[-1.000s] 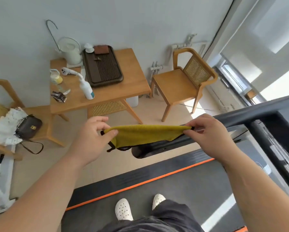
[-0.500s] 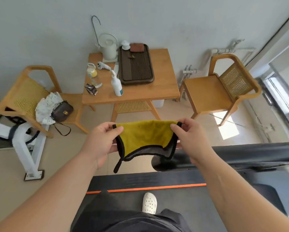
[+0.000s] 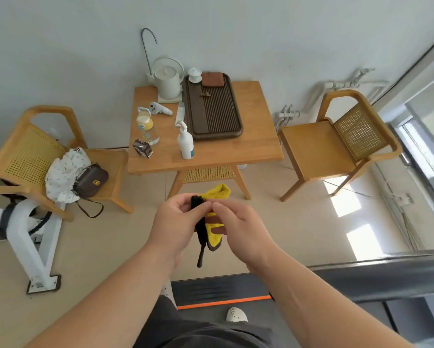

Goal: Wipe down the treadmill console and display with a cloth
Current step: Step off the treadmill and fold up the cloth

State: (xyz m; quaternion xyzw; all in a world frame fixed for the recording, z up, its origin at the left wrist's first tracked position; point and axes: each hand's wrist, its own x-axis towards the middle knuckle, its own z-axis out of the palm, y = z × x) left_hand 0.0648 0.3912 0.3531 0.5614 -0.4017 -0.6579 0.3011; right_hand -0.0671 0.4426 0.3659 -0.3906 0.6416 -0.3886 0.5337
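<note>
A yellow cloth point(image 3: 217, 193) with a black edge is folded narrow and hangs between both hands at the centre of the view. My left hand point(image 3: 177, 223) pinches its black edge at the top. Touching it from the right, my right hand point(image 3: 238, 228) grips the same fold. A black loop of the cloth dangles below the hands. Only the treadmill's dark handrail point(image 3: 386, 275) at the lower right and its deck with an orange stripe point(image 3: 223, 302) show. The console and display are out of view.
A wooden table point(image 3: 256, 136) ahead carries a white spray bottle point(image 3: 185, 143), a kettle point(image 3: 167, 80) and a dark tray point(image 3: 213, 109). Wooden chairs stand at the left point(image 3: 30, 146) and right point(image 3: 341, 144). A white machine frame point(image 3: 30, 237) is at the left.
The hands came together, folding the spread cloth into a narrow bundle. The view swung left, away from the treadmill rail.
</note>
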